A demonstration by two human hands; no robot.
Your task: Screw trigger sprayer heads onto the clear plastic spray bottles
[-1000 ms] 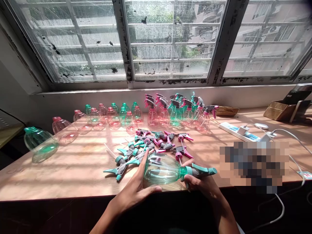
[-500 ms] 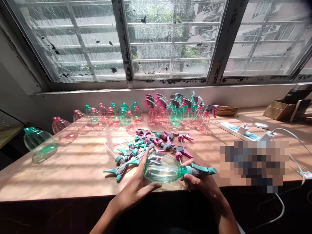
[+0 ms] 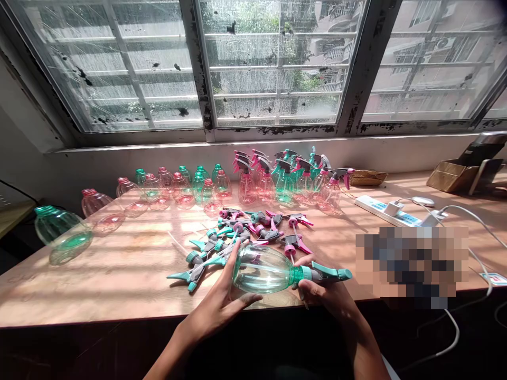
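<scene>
A clear green spray bottle (image 3: pixel 263 274) lies sideways in my hands above the table's front edge. My left hand (image 3: pixel 219 306) cups its wide base, fingers wrapped round it. My right hand (image 3: pixel 322 293) grips its neck, where a teal and grey trigger head (image 3: pixel 327 272) sits on it, nozzle pointing right. Just behind the bottle lies a heap of loose trigger heads (image 3: pixel 241 235), pink and teal, with thin dip tubes.
Empty pink and green bottles (image 3: pixel 178 187) stand at the back left, one large green one (image 3: pixel 63 235) at the far left. Bottles with triggers (image 3: pixel 289 179) stand at the back middle. A power strip (image 3: pixel 390 211) with cables and a cardboard box (image 3: pixel 451 177) lie right.
The bottle has stayed in both hands and tilted slightly; my right hand has shifted a little round the neck. The view has drifted slightly.
</scene>
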